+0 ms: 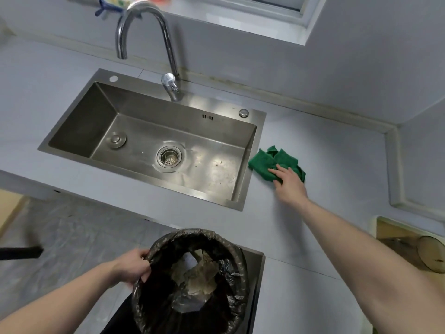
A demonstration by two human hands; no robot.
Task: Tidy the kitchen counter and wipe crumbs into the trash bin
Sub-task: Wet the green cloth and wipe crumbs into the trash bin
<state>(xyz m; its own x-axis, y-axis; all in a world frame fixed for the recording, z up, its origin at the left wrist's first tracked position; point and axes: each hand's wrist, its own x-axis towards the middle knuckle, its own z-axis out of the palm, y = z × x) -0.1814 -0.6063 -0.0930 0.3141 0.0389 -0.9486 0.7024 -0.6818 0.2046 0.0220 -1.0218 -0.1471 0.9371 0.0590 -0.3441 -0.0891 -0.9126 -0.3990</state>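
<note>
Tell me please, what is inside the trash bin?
Inside the trash bin, lined with a black bag, lie crumpled pale papers or wrappers. Anything beneath them is hidden.

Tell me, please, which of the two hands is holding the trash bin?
The left hand grips the trash bin rim; the right hand rests on the green cloth.

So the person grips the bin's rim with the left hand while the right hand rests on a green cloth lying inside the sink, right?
Not quite. The head view shows the green cloth lying on the counter just right of the sink, not inside it. The rest holds: the left hand grips the bin at its rim, and the right hand rests on the cloth.
</note>
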